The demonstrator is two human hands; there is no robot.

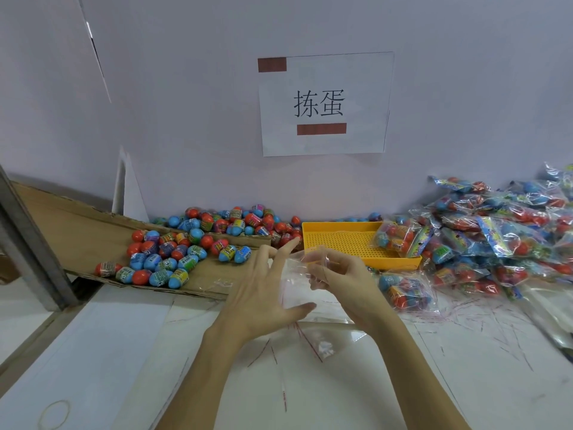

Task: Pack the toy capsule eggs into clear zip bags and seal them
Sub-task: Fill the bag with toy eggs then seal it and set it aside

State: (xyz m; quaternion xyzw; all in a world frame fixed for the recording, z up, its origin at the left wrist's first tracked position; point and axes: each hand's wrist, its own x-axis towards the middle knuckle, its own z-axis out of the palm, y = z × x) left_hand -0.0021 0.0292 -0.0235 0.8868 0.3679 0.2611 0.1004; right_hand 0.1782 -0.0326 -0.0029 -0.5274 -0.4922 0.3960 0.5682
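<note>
From the head camera, the step in hand looks like opening an empty clear bag (299, 283) so eggs can go in. The right hand (338, 277) pinches the bag near its top edge with curled fingers, while the left hand (263, 293) is spread, fingers straight, its thumb lying against the bag's lower front. To do this well, I judge the left fingers should catch the near lip and pull it away from the far one, so the mouth gapes wide and faces the eggs; the film is thin and slippery, so a firm pinch close to the zip strip should serve better than a hold lower down. The bag is held above the table (93, 352), just in front of a yellow tray (335, 240). It is see-through, limp and creased, with nothing in it. The loose eggs (173, 252), red, blue and banded with printed labels, lie heaped on a cardboard sheet (71, 231) to the left, within reach. Filled bags (496, 234) pile up at the right.
</note>
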